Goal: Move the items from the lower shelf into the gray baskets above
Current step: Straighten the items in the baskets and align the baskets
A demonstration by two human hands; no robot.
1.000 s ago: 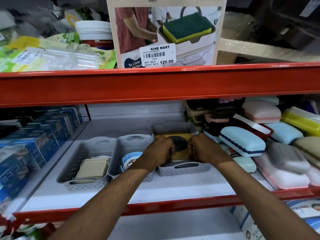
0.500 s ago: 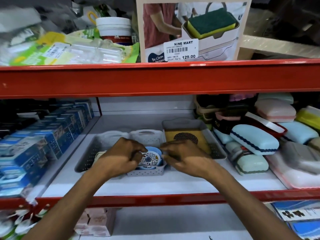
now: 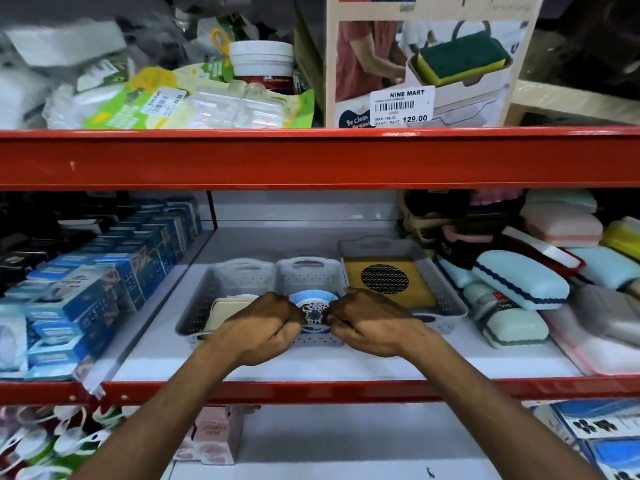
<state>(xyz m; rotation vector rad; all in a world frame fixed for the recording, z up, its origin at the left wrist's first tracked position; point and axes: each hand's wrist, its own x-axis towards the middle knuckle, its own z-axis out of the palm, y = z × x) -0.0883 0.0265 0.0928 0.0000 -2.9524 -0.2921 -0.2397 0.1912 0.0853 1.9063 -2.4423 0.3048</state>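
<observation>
Three gray perforated baskets stand side by side on the middle shelf. The left basket (image 3: 204,299) holds a beige item (image 3: 227,308). In the middle basket (image 3: 304,275) lies a blue round item with a patterned centre (image 3: 313,306). A yellow pad with a black mesh circle (image 3: 388,282) fills the right basket (image 3: 446,299). My left hand (image 3: 263,327) and my right hand (image 3: 370,323) are both closed on the front corners of the middle basket, one at each side of the blue item.
Blue boxes (image 3: 104,271) fill the shelf's left side. Soap cases (image 3: 519,278) are piled on the right. A red shelf beam (image 3: 311,157) runs overhead, with a sponge-holder box (image 3: 422,64) above. The lower shelf holds pink boxes (image 3: 214,434) and blue packs (image 3: 595,431).
Both hands left the right basket with the yellow pad and moved left onto the middle basket. They now grip its front corners.
</observation>
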